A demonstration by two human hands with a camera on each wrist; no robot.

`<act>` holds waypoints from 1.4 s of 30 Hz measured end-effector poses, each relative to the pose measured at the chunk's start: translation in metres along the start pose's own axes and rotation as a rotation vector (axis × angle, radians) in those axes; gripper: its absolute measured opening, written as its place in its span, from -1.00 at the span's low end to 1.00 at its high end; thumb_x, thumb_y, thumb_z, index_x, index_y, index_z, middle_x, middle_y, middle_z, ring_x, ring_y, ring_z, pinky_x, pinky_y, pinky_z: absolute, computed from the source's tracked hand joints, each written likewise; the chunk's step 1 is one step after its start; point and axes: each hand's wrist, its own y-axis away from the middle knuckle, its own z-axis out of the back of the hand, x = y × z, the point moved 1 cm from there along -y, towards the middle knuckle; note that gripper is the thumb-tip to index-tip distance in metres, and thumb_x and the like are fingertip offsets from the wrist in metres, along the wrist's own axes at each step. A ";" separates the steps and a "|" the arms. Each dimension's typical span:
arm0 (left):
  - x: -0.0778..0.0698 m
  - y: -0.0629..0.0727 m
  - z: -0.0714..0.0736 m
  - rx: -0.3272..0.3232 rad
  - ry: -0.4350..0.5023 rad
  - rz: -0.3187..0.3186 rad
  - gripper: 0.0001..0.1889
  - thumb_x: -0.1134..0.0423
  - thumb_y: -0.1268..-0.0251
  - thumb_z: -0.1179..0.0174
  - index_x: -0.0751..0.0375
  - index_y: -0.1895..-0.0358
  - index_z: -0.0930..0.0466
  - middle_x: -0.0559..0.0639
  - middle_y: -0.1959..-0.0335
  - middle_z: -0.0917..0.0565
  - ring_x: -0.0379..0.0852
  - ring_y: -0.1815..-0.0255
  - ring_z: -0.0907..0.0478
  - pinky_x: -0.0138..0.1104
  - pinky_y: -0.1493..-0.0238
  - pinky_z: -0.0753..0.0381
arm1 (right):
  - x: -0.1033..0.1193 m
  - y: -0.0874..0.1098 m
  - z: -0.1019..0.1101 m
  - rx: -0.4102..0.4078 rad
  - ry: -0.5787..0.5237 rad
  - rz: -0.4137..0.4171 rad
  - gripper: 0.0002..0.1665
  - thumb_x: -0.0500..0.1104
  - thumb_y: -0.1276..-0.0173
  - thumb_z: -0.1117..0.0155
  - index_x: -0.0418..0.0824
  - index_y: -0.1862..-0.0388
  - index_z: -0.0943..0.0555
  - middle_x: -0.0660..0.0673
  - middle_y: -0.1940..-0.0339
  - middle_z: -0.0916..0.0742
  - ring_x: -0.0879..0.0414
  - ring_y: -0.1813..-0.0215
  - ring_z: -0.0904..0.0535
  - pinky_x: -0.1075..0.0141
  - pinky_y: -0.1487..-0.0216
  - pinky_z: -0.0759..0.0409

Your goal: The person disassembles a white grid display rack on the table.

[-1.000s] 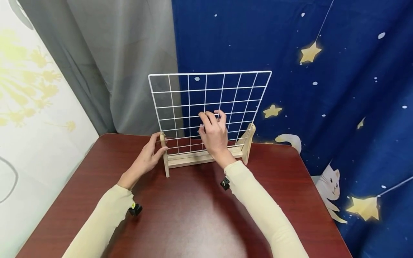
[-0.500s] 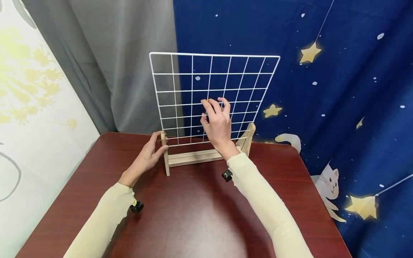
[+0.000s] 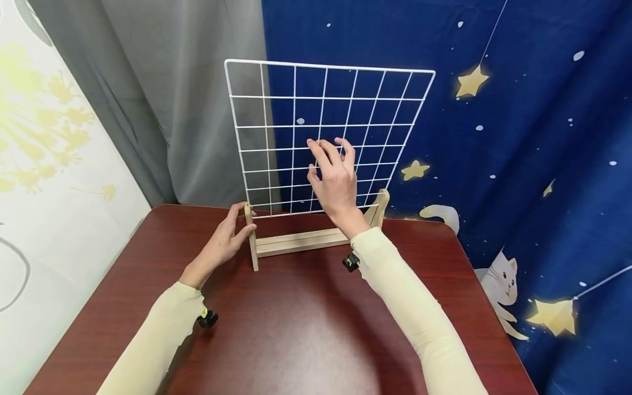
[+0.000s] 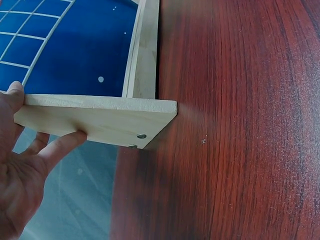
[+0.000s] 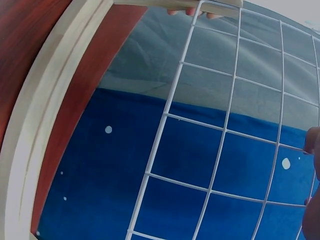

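A white wire grid panel (image 3: 329,67) stands upright over a pale wooden stand (image 3: 301,241). My right hand (image 3: 337,184) grips the grid near its middle, with curled fingers at the wires. Between the panel's lower edge and the stand's bottom rail (image 5: 47,100) there is a gap; the panel's lower corners are between the two side boards. My left hand (image 3: 224,237) holds the left side board (image 4: 100,117) between thumb and fingers. Two screw heads (image 4: 141,135) show on that board's outer face. The right side board (image 3: 379,206) is partly behind my right wrist.
The stand is on a dark red wooden table (image 3: 276,329), near its back edge. Behind hang a grey curtain (image 3: 212,109) and a blue curtain (image 3: 518,137) with stars. A pale wall (image 3: 44,181) lies to the left. Small black cameras sit at both wrists.
My right hand has raised the grid panel from the bottom rail, where its lower edge was, to well above it. My left hand has stayed on the side board.
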 end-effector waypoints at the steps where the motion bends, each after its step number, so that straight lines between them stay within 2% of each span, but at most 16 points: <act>1: 0.000 0.000 0.000 0.000 -0.002 0.002 -0.43 0.28 -0.60 -0.20 0.32 -0.50 -0.18 0.34 -0.28 -0.59 0.22 -0.31 -0.62 0.14 -0.25 -0.57 | 0.000 -0.001 0.000 0.002 -0.002 0.008 -0.40 -0.30 -0.32 -0.38 -0.04 -0.35 -0.67 -0.11 -0.20 -0.75 -0.25 -0.46 -0.46 0.14 -0.28 -0.68; 5: 0.001 0.000 -0.001 -0.002 -0.011 0.002 -0.43 0.27 -0.61 -0.20 0.34 -0.49 -0.19 0.29 -0.26 -0.61 0.23 -0.25 -0.66 0.03 -0.23 -0.57 | 0.002 -0.008 0.002 0.013 -0.008 0.046 -0.41 -0.29 -0.36 -0.37 -0.04 -0.38 -0.66 -0.11 -0.24 -0.75 -0.26 -0.47 -0.45 0.11 -0.28 -0.68; 9: 0.000 0.000 0.000 -0.001 -0.006 0.010 -0.43 0.26 -0.61 -0.20 0.35 -0.49 -0.18 0.27 -0.22 -0.62 0.24 -0.24 -0.65 0.11 -0.24 -0.56 | 0.004 -0.015 0.003 0.020 -0.009 0.078 -0.41 -0.29 -0.37 -0.36 -0.03 -0.39 -0.65 -0.11 -0.26 -0.74 -0.25 -0.48 -0.44 0.09 -0.27 -0.68; 13: 0.000 0.000 0.000 0.003 -0.011 0.031 -0.41 0.25 -0.60 -0.21 0.30 -0.51 -0.16 0.34 -0.21 -0.63 0.27 -0.34 -0.57 0.21 -0.30 -0.52 | 0.005 -0.021 0.005 0.007 -0.008 0.089 -0.41 -0.30 -0.36 -0.37 -0.04 -0.37 -0.66 -0.12 -0.25 -0.74 -0.26 -0.47 -0.45 0.11 -0.28 -0.67; 16: -0.001 0.000 0.001 0.007 -0.006 0.031 -0.42 0.26 -0.61 -0.20 0.28 -0.51 -0.16 0.36 -0.24 -0.61 0.28 -0.38 -0.54 0.17 -0.30 -0.56 | 0.005 -0.024 0.008 -0.006 -0.010 0.084 -0.40 -0.31 -0.34 -0.38 -0.04 -0.37 -0.66 -0.12 -0.24 -0.75 -0.27 -0.47 -0.45 0.11 -0.29 -0.68; 18: -0.001 0.000 0.002 0.009 0.006 0.021 -0.44 0.28 -0.61 -0.20 0.30 -0.49 -0.18 0.34 -0.26 -0.60 0.28 -0.36 -0.58 -0.05 -0.26 -0.66 | 0.005 -0.026 0.009 -0.011 -0.011 0.074 -0.40 -0.31 -0.34 -0.38 -0.03 -0.36 -0.67 -0.12 -0.23 -0.75 -0.26 -0.47 -0.45 0.12 -0.29 -0.67; 20: -0.003 0.000 0.002 0.008 0.029 0.003 -0.46 0.30 -0.60 -0.19 0.32 -0.48 -0.20 0.34 -0.26 -0.59 0.28 -0.34 -0.60 -0.38 -0.19 -0.66 | 0.004 -0.027 0.010 -0.014 -0.011 0.065 -0.40 -0.30 -0.34 -0.38 -0.03 -0.36 -0.67 -0.11 -0.23 -0.75 -0.26 -0.47 -0.45 0.13 -0.29 -0.68; 21: -0.008 0.001 0.002 0.007 0.040 -0.003 -0.46 0.34 -0.60 -0.18 0.35 -0.47 -0.20 0.35 -0.26 -0.58 0.31 -0.33 -0.61 -0.54 -0.15 -0.61 | 0.003 -0.028 0.011 -0.015 -0.012 0.063 -0.41 -0.30 -0.34 -0.37 -0.02 -0.36 -0.67 -0.11 -0.23 -0.75 -0.26 -0.47 -0.45 0.13 -0.29 -0.68; 23: -0.008 0.001 0.002 0.007 0.051 -0.008 -0.47 0.35 -0.59 -0.18 0.34 -0.47 -0.21 0.34 -0.27 -0.58 0.30 -0.34 -0.60 -0.74 -0.10 -0.46 | 0.003 -0.028 0.012 -0.016 -0.013 0.058 -0.41 -0.29 -0.35 -0.37 -0.02 -0.37 -0.66 -0.12 -0.23 -0.75 -0.25 -0.47 -0.45 0.12 -0.29 -0.69; 25: -0.009 0.001 0.002 0.005 0.056 -0.010 -0.46 0.36 -0.59 -0.19 0.32 -0.48 -0.21 0.34 -0.28 -0.58 0.30 -0.35 -0.60 -0.80 -0.09 -0.38 | 0.003 -0.029 0.013 -0.013 -0.015 0.059 -0.41 -0.28 -0.36 -0.37 -0.02 -0.37 -0.66 -0.12 -0.23 -0.75 -0.26 -0.47 -0.45 0.12 -0.29 -0.69; 31: -0.005 0.001 0.001 -0.003 0.038 -0.016 -0.45 0.33 -0.58 -0.21 0.25 -0.49 -0.21 0.31 -0.27 -0.60 0.21 -0.23 -0.67 -0.76 -0.08 -0.41 | 0.002 -0.032 0.016 -0.018 -0.014 0.066 -0.42 -0.25 -0.38 -0.37 -0.02 -0.38 -0.65 -0.12 -0.23 -0.75 -0.24 -0.47 -0.45 0.16 -0.30 -0.69; 33: -0.005 0.001 0.001 0.003 0.047 -0.005 -0.45 0.31 -0.59 -0.20 0.22 -0.50 -0.20 0.29 -0.28 -0.59 0.18 -0.24 -0.66 -0.71 -0.07 -0.49 | 0.001 -0.033 0.017 -0.017 -0.018 0.069 -0.42 -0.24 -0.39 -0.38 -0.02 -0.39 -0.65 -0.12 -0.23 -0.75 -0.24 -0.46 -0.45 0.17 -0.31 -0.69; 35: -0.004 0.001 0.001 0.014 0.078 0.011 -0.45 0.31 -0.59 -0.19 0.24 -0.50 -0.19 0.27 -0.30 -0.58 0.21 -0.24 -0.64 -0.58 -0.05 -0.63 | -0.001 -0.034 0.018 -0.009 -0.025 0.073 -0.42 -0.22 -0.40 -0.41 -0.01 -0.40 -0.64 -0.12 -0.23 -0.75 -0.23 -0.46 -0.45 0.16 -0.33 -0.67; 38: -0.002 0.001 0.000 0.039 0.153 0.051 -0.45 0.31 -0.61 -0.17 0.23 -0.51 -0.17 0.26 -0.33 -0.54 0.25 -0.26 -0.60 -0.25 0.00 -0.81 | -0.003 -0.035 0.021 0.016 -0.033 0.092 -0.39 -0.16 -0.42 -0.47 0.00 -0.43 -0.62 -0.12 -0.25 -0.74 -0.22 -0.48 -0.46 0.10 -0.39 -0.63; 40: 0.001 0.001 0.000 0.050 0.203 0.076 -0.44 0.31 -0.61 -0.16 0.23 -0.52 -0.15 0.26 -0.35 -0.51 0.31 -0.29 -0.56 -0.06 0.03 -0.83 | -0.004 -0.036 0.024 0.038 -0.033 0.112 -0.37 -0.10 -0.44 -0.49 0.01 -0.46 -0.60 -0.12 -0.28 -0.73 -0.21 -0.49 -0.45 0.07 -0.42 -0.62; 42: 0.003 0.001 0.001 0.052 0.235 0.103 -0.43 0.30 -0.62 -0.16 0.20 -0.53 -0.15 0.24 -0.36 -0.49 0.31 -0.31 -0.55 0.00 0.03 -0.82 | -0.005 -0.038 0.027 0.056 -0.028 0.133 -0.37 -0.04 -0.46 -0.47 0.02 -0.48 -0.58 -0.11 -0.30 -0.72 -0.21 -0.51 -0.44 0.08 -0.40 -0.64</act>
